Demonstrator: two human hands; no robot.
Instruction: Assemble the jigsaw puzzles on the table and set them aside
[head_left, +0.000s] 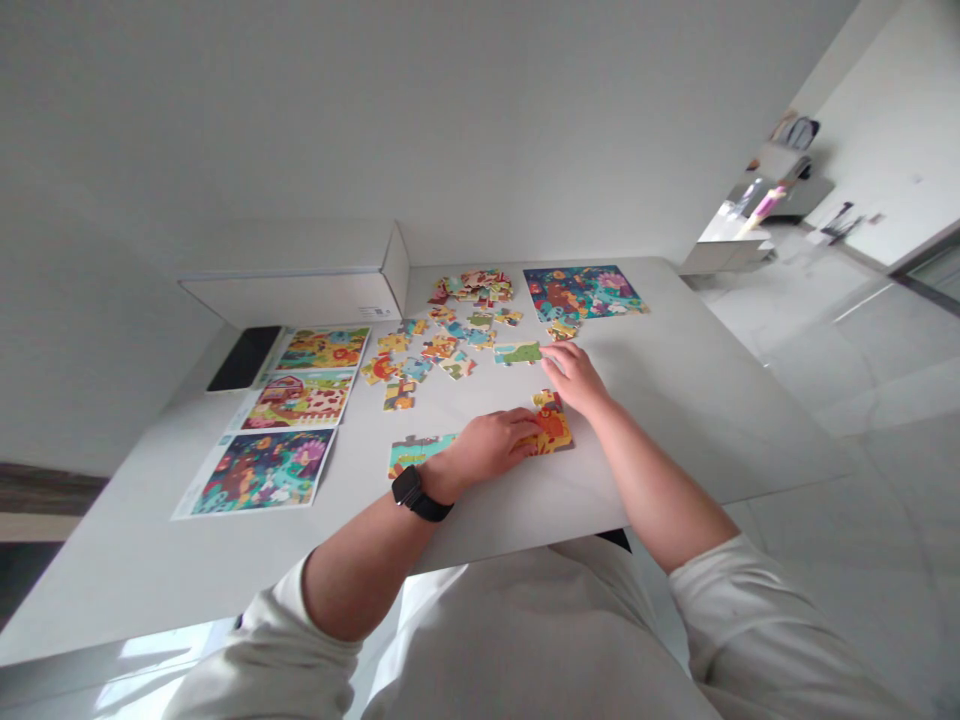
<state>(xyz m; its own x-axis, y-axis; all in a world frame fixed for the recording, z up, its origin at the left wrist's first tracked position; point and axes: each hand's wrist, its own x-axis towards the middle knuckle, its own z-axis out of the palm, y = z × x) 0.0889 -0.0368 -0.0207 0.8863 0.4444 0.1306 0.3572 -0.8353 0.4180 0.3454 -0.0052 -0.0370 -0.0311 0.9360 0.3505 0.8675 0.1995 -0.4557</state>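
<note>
My left hand, with a black watch on its wrist, lies over a joined strip of jigsaw pieces, fingers stretched across it. The strip's turquoise left part and orange animal part show on either side; its middle is hidden under the hand. My right hand is just beyond, fingers stretched out, its fingertips at the right end of a puzzle section with a green animal. Whether they touch it, I cannot tell. Several loose puzzle pieces lie face up to the left of this section.
A pile of pieces lies by the wall, beside an assembled dark-blue puzzle. Printed picture sheets run down the left side, near a black phone. Behind stands a white box. The table's right edge borders the floor.
</note>
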